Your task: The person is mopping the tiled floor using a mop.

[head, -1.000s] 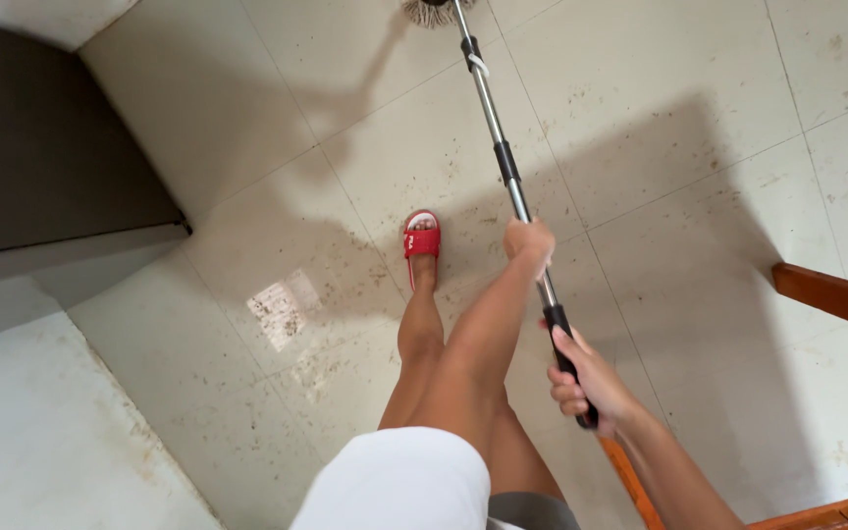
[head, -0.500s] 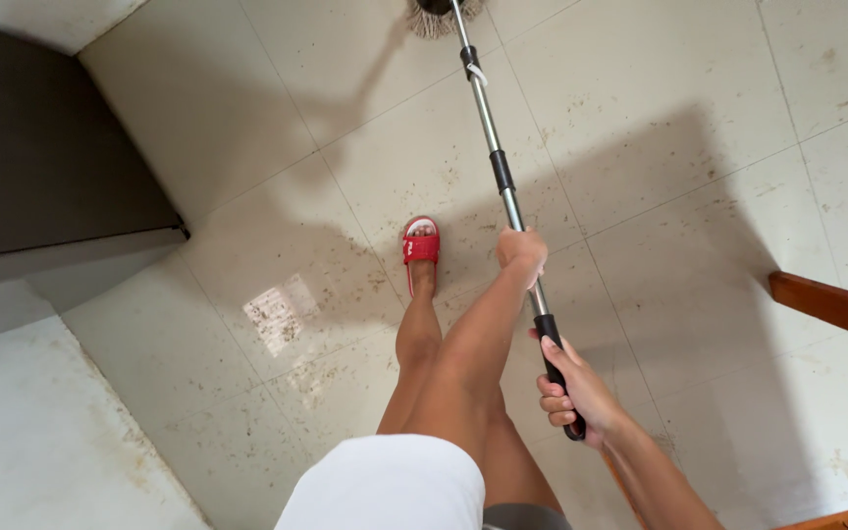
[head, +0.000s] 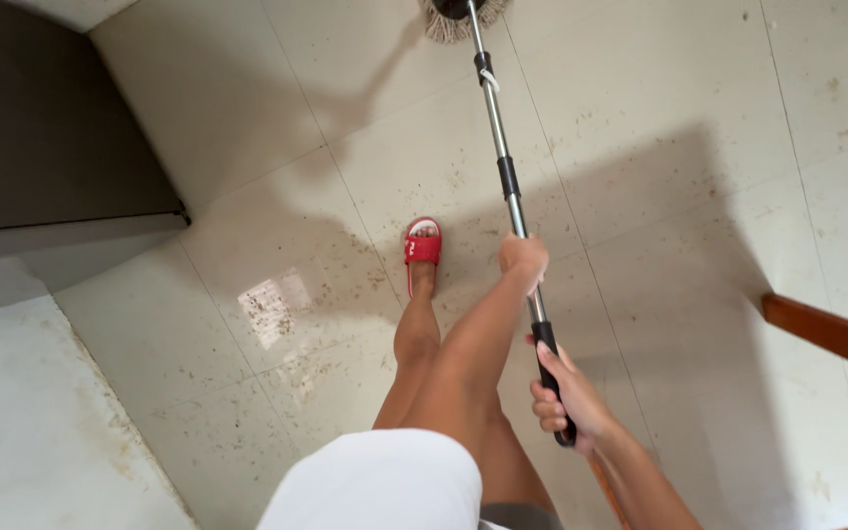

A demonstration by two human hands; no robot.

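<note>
A mop with a silver telescopic pole point(head: 496, 128) runs from the top of the view down to me. Its stringy pale mop head point(head: 447, 22) rests on the tiled floor at the top edge. My left hand point(head: 523, 257) is closed around the pole at mid-length, at the end of my outstretched arm in a white sleeve point(head: 375, 486). Lower right, my right hand point(head: 563, 400) grips the black end handle point(head: 548, 358). My foot in a red slipper point(head: 422, 245) stands on the floor just left of the pole.
The beige tiled floor point(head: 660, 157) is speckled with dirt, with a shiny wet patch point(head: 275, 306). A dark grey panel point(head: 51, 118) and a pale ledge point(head: 31, 422) fill the left side. A brown wooden rail point(head: 826, 334) crosses the right edge.
The mop head has come further into view at the top. Both hands, still on the pole, have shifted slightly down and left in the view.
</note>
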